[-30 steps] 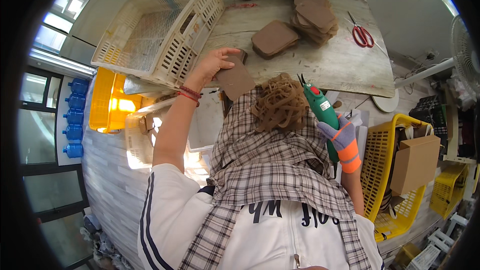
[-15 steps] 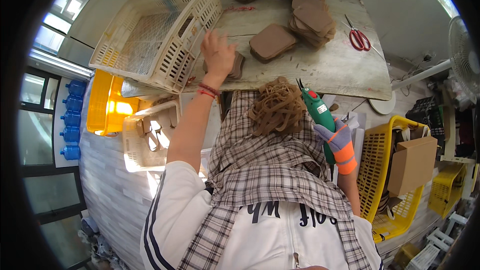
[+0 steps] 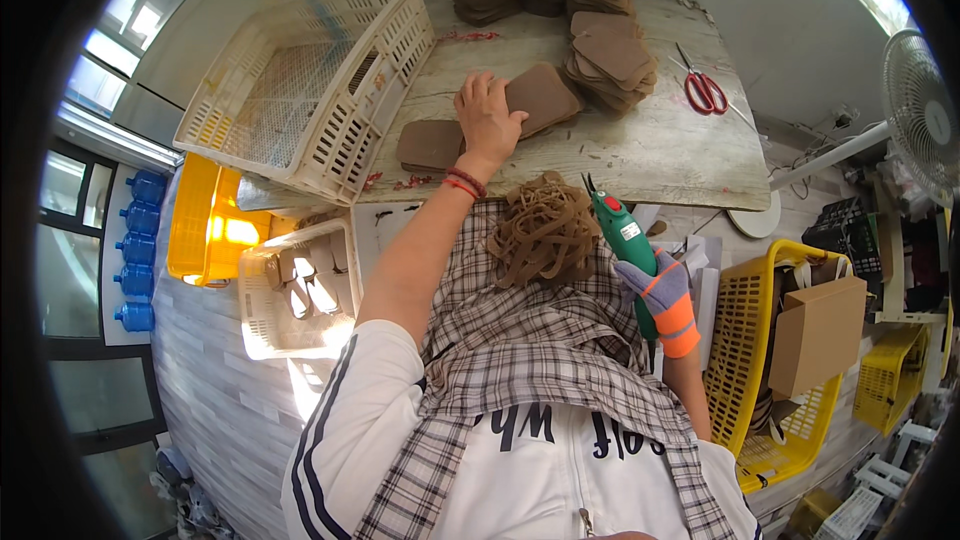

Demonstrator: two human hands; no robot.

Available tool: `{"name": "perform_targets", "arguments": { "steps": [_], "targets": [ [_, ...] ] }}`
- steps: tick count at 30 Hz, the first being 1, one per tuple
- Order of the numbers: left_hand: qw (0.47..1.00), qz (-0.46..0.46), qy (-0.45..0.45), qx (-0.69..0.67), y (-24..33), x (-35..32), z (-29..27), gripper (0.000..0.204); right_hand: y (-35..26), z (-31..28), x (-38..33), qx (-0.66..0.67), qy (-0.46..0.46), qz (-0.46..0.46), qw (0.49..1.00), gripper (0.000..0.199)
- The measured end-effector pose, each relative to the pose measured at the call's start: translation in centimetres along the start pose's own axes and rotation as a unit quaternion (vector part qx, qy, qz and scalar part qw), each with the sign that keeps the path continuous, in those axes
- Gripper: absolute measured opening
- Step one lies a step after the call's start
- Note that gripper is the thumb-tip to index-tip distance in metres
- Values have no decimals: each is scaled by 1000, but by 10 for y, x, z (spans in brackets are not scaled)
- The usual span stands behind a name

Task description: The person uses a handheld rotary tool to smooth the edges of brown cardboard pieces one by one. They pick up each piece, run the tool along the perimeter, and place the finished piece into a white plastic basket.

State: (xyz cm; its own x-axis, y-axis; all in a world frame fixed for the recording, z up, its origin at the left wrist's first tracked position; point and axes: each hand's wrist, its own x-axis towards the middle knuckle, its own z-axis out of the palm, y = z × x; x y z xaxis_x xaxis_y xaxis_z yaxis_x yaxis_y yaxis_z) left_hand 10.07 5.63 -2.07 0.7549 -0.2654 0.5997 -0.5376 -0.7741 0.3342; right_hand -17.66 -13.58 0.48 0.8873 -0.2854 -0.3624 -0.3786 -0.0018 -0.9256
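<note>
Brown leather piece (image 3: 540, 98) lies under the flat, open left hand (image 3: 487, 118); the gloved right hand (image 3: 662, 292) grips green cutters (image 3: 625, 240).

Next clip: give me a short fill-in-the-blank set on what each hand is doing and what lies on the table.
1. The left hand rests flat on a ____ leather piece on the wooden table.
2. The gloved right hand grips a ____ electric cutter.
3. The scissors on the table have ____ handles.
4. A pile of brown strips lies on the person's ____.

Missing words: brown; green; red; lap
</note>
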Motion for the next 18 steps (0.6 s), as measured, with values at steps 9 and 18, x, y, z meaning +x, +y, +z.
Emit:
{"name": "perform_targets", "arguments": {
  "steps": [9,18],
  "targets": [
    [958,-161,-94,-218,4,8,-30,34,-3,2,6,-25,2,-8,1000,38],
    [547,-356,50,-756,59,-30,-44,39,-12,13,16,7,18,-52,998,42]
  ]
}}
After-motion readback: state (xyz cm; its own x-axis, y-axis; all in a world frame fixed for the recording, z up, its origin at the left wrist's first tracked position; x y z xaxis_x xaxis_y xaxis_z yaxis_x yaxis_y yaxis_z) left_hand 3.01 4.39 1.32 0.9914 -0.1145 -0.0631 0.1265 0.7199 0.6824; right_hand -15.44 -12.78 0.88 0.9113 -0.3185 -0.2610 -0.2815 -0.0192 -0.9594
